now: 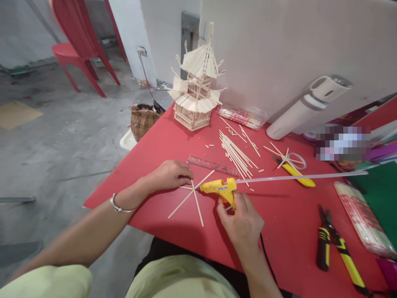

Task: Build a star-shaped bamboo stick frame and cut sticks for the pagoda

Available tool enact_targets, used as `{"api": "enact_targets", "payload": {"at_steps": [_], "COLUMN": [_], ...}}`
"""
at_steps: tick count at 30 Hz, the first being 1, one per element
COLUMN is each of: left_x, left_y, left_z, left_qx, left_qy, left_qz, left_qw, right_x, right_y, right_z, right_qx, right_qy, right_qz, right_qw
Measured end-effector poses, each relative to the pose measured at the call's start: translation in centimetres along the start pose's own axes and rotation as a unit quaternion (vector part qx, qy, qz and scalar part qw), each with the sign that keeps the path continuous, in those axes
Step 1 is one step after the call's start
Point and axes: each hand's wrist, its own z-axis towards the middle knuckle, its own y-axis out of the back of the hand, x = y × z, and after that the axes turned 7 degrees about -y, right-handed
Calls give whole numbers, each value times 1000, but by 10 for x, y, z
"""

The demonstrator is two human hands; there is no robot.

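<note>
My left hand point(172, 176) is closed at the upper end of several thin wooden sticks point(198, 206) that cross in a star on the red table. Its fingertips pinch one stick, though the exact grip is partly hidden. Wrapped around the handle of a yellow hot glue gun point(217, 187) is my right hand point(243, 219). The gun's nozzle points left and is at the sticks' crossing; whether it touches cannot be told. A long clear glue stick point(294, 178) juts from its rear. Just beyond the crossed sticks lies a clear ruler point(214, 165).
A wooden-stick pagoda model point(198, 101) stands at the back. Loose sticks point(237, 155), another stick star point(284, 157), a yellow utility knife point(299, 176) and a white bottle point(297, 114) lie beyond my right hand. Yellow-black cutters point(330, 236) and packaged sticks point(362, 219) are at right.
</note>
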Motion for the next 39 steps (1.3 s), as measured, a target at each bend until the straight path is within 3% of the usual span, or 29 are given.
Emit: {"api": "enact_targets", "payload": {"at_steps": [39], "left_x": [1], "left_y": [-1], "left_z": [0], "left_qx": [-4], "left_qy": [3], "left_qz": [0], "left_qw": [1000], "right_x": [4], "right_y": [2], "right_z": [7], "right_qx": [-11], "right_qy": [0], "right_qz": [-1], "right_qw": [1000]}}
